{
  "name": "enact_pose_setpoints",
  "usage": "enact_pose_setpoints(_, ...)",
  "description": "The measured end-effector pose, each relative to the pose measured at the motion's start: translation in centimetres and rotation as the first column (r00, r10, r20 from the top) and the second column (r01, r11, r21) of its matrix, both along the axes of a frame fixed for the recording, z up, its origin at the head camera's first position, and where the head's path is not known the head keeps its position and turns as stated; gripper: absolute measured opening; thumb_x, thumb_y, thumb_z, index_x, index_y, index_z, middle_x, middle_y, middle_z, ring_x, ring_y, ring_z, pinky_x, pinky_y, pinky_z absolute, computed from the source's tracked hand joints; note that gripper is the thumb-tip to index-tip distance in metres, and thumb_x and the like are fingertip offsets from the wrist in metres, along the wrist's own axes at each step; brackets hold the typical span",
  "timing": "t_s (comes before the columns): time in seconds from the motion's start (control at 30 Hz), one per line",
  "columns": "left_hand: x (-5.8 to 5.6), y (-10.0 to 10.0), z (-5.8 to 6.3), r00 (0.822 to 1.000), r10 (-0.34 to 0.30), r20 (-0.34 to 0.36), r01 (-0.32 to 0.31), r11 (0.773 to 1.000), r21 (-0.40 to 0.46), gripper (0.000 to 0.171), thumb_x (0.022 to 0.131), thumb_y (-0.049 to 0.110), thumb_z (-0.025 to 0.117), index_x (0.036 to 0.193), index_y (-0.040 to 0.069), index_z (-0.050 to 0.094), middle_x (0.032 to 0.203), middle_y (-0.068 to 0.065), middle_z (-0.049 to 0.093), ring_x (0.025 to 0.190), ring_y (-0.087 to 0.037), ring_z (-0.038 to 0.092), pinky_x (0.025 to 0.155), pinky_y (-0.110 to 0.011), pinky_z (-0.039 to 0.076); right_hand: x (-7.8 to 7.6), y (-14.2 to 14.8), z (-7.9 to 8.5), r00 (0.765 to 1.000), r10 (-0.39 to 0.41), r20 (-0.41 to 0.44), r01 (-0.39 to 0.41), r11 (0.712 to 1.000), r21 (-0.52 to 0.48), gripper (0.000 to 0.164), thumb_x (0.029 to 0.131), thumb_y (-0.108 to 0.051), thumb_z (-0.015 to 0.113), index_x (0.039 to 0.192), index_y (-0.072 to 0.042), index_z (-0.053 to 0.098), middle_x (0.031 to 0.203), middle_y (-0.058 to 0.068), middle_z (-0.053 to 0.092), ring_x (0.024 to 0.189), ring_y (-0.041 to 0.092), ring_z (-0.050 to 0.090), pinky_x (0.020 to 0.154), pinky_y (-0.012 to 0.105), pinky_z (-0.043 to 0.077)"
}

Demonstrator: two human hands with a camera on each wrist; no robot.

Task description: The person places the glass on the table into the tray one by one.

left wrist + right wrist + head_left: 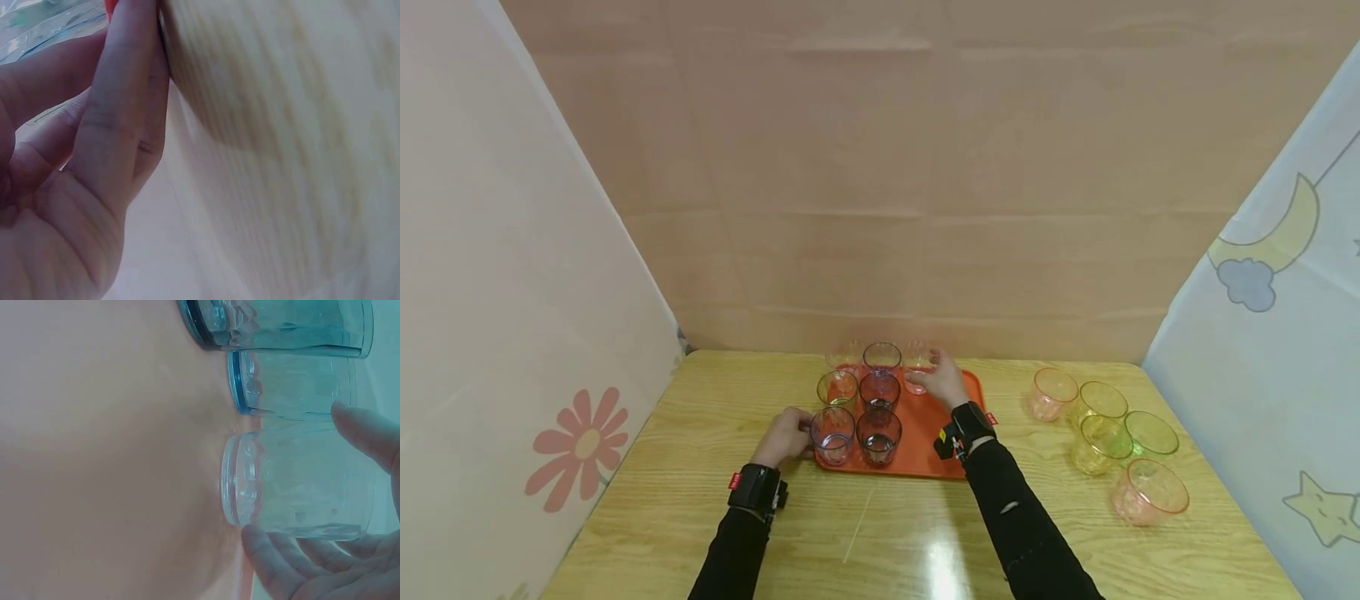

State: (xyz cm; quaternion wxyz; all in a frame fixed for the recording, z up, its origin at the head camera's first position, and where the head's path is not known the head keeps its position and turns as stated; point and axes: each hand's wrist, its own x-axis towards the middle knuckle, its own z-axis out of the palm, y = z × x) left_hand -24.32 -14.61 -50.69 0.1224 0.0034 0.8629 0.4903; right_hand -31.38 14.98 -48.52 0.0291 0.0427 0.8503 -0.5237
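Observation:
On the orange tray (pixel 925 433), several drinking glasses stand in rows. My right hand (pixel 946 385) holds a clear glass (pixel 917 367) at the far row; in the right wrist view its thumb is on one side of that glass (pixel 300 481) and its fingers on the other. Beside it stands a dark-rimmed glass (pixel 882 358). By the tray's left edge, my left hand (pixel 784 435) has its fingertips at the tray rim, close beside a bluish glass (pixel 832 437). Next to that are a dark grey glass (pixel 879 437), a purple glass (pixel 880 390) and an olive glass (pixel 837 388).
Off the tray to the right, several more glasses stand on the wooden table (pixel 685 500): pink ones (pixel 1150 493), yellow ones (pixel 1097 446) and a green one (pixel 1152 433). A brown backdrop (pixel 925 208) rises behind the table, with pale printed sheets at both sides.

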Motion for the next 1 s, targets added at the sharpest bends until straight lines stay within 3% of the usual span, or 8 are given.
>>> enact_pose_setpoints(0.43,0.05,0.00,-0.19,1.000,0.004,-0.008,-0.004,1.000,0.009,0.023,0.085,-0.013,0.057,0.102,-0.006,0.071,0.079,-0.011,0.066,0.065,-0.016,0.065,0.057,-0.031,0.058,0.18,-0.03,0.14,1.000,0.012,-0.027,-0.011,0.999,0.036,0.085,0.083,-0.029,0.079,0.149,-0.002,0.033,0.144,0.028,0.041,0.125,0.044,0.048,0.092,0.049,0.050)
enact_pose_setpoints(0.77,0.00,-0.15,-0.15,1.000,0.006,-0.004,-0.006,1.000,0.014,0.021,0.085,-0.012,0.058,0.101,-0.006,0.071,0.079,-0.011,0.066,0.066,-0.016,0.065,0.056,-0.031,0.058,-0.06,0.39,-0.24,1.000,0.032,-0.002,-0.031,0.999,0.027,0.090,0.085,-0.027,0.077,0.153,-0.002,0.023,0.153,0.027,0.034,0.139,0.043,0.036,0.107,0.055,0.041)
enact_pose_setpoints(1.0,0.13,-0.12,0.08,1.000,0.002,-0.006,-0.002,1.000,0.005,0.019,0.086,-0.011,0.059,0.100,-0.005,0.071,0.080,-0.011,0.067,0.066,-0.017,0.065,0.056,-0.030,0.058,0.66,0.77,0.19,0.999,0.030,-0.016,-0.030,1.000,0.004,0.092,0.086,-0.029,0.075,0.155,-0.002,0.021,0.156,0.023,0.031,0.141,0.042,0.032,0.110,0.056,0.037)
